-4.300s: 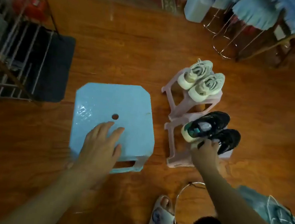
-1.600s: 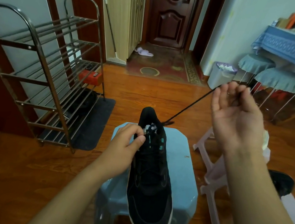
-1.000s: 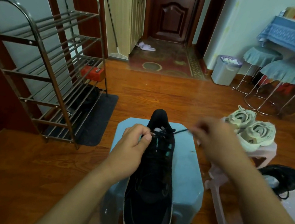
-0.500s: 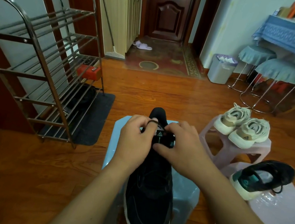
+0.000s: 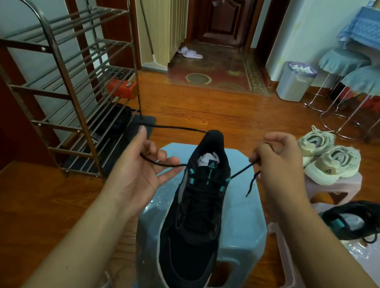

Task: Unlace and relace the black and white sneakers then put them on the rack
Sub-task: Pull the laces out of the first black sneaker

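Grip, left: your left hand (image 5: 142, 164) is palm up, with the left end of the thin black lace (image 5: 172, 165) pinched between thumb and fingers; the loose tail runs on past the thumb toward the heel.
Grip, right: your right hand (image 5: 277, 165) is knuckles up, fingers curled, pinching the right lace end near the top eyelet; its short tail dangles below.
Hand pose: both forearms reach forward from the lower corners, with the hands level on either side of the shoe's collar and the lace drawn out sideways.
Shoe position: the black mesh sneaker with a white sole (image 5: 196, 207) lies flat on the pale blue plastic stool (image 5: 244, 218).
Shoe axis: it lies lengthwise away from you, toe nearest you, heel toward the door.
Second shoe: the other black sneaker (image 5: 358, 220) sits on a pink plastic step rack (image 5: 337, 185) to your right, below a pair of cream sneakers (image 5: 326, 158).
Metal rack: the chrome wire shoe rack (image 5: 55, 79) stands at your left.
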A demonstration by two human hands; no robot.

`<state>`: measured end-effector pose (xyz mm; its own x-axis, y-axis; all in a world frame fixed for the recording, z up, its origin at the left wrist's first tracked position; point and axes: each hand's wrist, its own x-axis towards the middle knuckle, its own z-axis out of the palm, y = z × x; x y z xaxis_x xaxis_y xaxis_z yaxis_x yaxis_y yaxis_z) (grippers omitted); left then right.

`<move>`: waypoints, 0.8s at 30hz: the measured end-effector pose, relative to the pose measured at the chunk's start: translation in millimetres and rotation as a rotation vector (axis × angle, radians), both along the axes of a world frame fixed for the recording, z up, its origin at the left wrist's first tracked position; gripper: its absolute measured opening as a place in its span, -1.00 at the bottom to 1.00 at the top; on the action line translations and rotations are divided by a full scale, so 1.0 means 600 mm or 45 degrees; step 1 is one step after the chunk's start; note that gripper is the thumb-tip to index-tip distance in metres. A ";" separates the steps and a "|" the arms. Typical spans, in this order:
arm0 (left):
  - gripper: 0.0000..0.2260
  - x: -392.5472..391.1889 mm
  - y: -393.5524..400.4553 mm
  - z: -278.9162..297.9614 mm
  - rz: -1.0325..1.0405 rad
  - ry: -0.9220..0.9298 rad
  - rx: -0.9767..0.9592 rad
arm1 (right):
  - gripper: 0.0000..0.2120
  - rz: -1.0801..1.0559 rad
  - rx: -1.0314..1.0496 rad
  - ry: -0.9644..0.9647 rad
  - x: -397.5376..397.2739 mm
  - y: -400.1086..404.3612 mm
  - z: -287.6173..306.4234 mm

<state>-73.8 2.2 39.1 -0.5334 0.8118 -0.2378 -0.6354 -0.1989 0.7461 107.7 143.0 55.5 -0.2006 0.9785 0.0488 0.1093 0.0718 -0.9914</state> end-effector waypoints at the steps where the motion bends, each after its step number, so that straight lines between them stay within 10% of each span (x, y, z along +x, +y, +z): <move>1: -0.61 0.004 0.000 0.002 -0.007 0.009 0.012 | -0.75 -0.037 -0.085 0.114 0.002 0.004 0.004; 4: -0.66 -0.016 -0.003 -0.003 0.205 -0.202 0.055 | -0.72 -0.136 -0.257 0.280 0.017 0.027 0.009; 6: -0.77 -0.051 -0.009 -0.022 0.348 -0.210 -0.127 | -0.74 -0.194 -0.229 -0.034 0.033 0.048 -0.002; 9: -0.65 -0.103 -0.023 -0.062 0.235 0.511 -0.904 | -0.81 -0.196 0.000 -0.553 0.053 0.059 -0.018; 13: -0.42 -0.093 -0.040 -0.088 -0.018 1.702 -1.734 | -0.91 0.091 0.541 -0.646 0.036 0.017 -0.001; 19: -0.47 0.015 -0.019 -0.058 -0.293 1.641 -0.368 | -0.84 0.472 1.134 -0.851 -0.010 -0.061 -0.019; 24: -0.40 0.030 0.021 -0.083 -0.323 1.874 -0.217 | -0.81 0.490 1.287 -1.055 -0.035 -0.061 -0.037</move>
